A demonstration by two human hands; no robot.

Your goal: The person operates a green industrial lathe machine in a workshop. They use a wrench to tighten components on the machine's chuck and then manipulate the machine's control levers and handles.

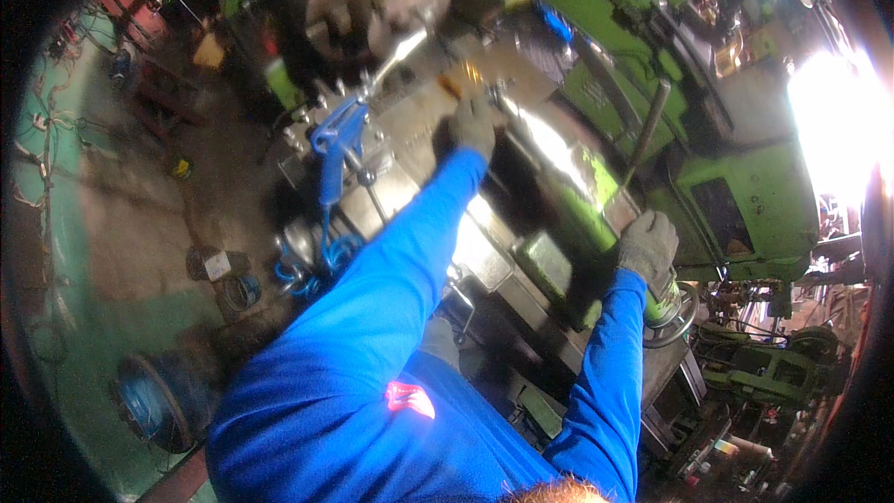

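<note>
My left hand (473,126), in a grey glove, reaches out to the tip of a lathe's tailstock. Its fingers are drawn together, and blur hides what they hold. A small orange-yellow piece (456,84) shows just beyond them, too smeared to name. My right hand (649,247), also gloved, curls over the rear of the green tailstock (587,196), just above its handwheel (678,317). A long lever (649,126) rises from the tailstock beside that hand. Left of my left arm, a blue air gun (338,144) lies on the tool post area.
The lathe chuck (372,0) is at the far end. A blue coiled hose (321,261) hangs by the carriage, beside a small crank handle (459,312). A blue drum (154,401) stands on the floor at left. More green machinery (745,205) stands at right.
</note>
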